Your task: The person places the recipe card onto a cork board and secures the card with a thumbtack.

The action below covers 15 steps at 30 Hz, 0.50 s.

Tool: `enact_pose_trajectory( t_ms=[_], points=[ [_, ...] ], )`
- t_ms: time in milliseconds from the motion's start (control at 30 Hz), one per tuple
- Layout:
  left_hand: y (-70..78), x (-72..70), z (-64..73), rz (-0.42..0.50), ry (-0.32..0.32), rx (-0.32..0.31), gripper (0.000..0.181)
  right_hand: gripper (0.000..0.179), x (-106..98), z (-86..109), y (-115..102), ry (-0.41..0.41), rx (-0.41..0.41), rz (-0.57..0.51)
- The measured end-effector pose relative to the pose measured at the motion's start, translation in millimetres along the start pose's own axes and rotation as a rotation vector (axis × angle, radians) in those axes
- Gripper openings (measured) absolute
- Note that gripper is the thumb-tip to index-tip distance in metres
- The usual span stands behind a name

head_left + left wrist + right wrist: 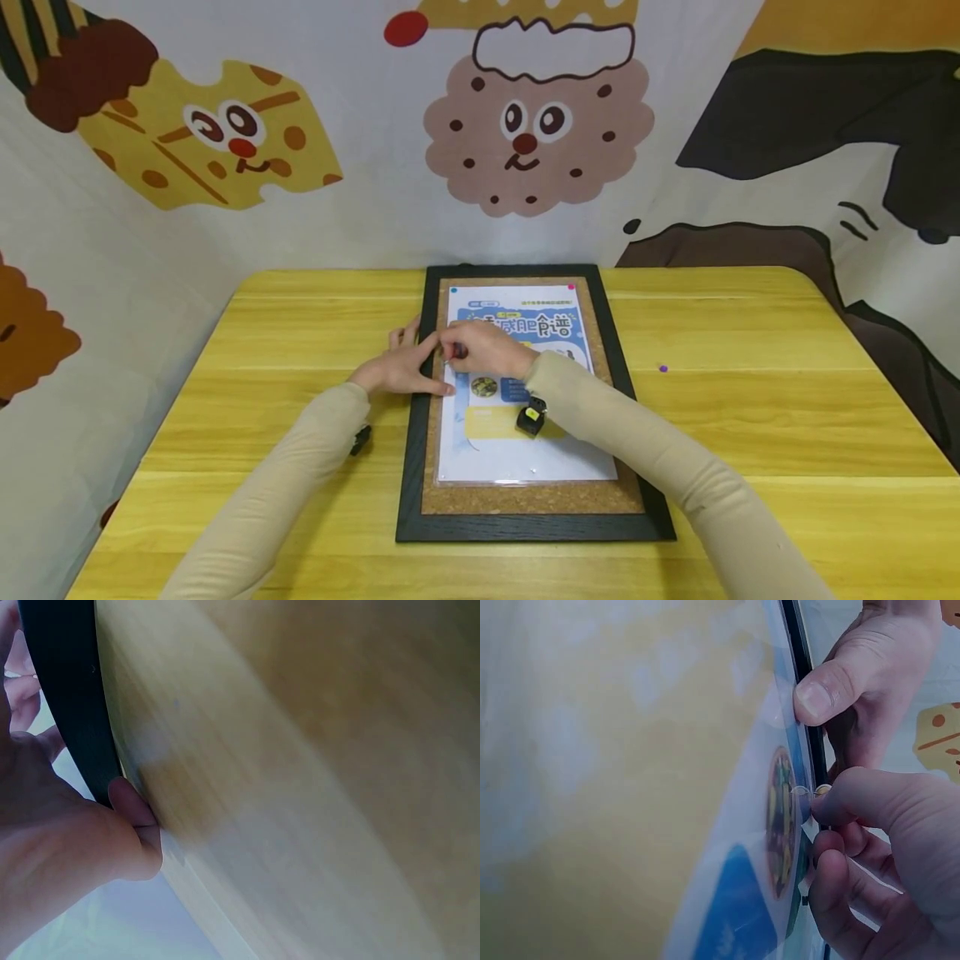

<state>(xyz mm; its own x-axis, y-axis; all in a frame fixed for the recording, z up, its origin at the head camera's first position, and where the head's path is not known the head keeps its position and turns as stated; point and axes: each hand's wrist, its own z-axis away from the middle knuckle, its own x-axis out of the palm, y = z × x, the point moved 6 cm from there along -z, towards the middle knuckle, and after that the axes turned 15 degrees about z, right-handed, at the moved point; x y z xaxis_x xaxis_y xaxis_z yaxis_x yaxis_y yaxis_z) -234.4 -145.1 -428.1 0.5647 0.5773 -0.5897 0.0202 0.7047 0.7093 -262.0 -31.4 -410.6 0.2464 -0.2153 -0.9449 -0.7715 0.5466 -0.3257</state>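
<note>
A printed sheet (525, 458) under clear plastic lies on a black-framed cork board (525, 527). At the board's left edge, my left hand (405, 367) holds the frame, its thumb (821, 697) on the top face. In the left wrist view, bent fingers (133, 806) rest against the frame's outer side. My right hand (487, 346) reaches across the sheet to its left margin, close to the left hand. Between its thumb and fingers it pinches a small clear piece (821, 790), which looks like a push pin; its tip is hidden.
A teal pin (453, 290) and a pink pin (571, 287) sit at the sheet's top corners. Near its bottom edge is a small clear pin (533, 471). A purple pin (663, 368) lies on the wooden table (750, 400), right of the board. Behind hangs a patterned cloth (360, 233).
</note>
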Motion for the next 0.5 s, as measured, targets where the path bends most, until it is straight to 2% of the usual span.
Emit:
enact_pose_trajectory(
  t_ms=[500],
  points=[
    [-1.6,0.5,-0.8,0.015,-0.005,-0.005,0.100,0.013,-2.6,1.9,-9.9,0.013,-0.095,0.131]
  ],
)
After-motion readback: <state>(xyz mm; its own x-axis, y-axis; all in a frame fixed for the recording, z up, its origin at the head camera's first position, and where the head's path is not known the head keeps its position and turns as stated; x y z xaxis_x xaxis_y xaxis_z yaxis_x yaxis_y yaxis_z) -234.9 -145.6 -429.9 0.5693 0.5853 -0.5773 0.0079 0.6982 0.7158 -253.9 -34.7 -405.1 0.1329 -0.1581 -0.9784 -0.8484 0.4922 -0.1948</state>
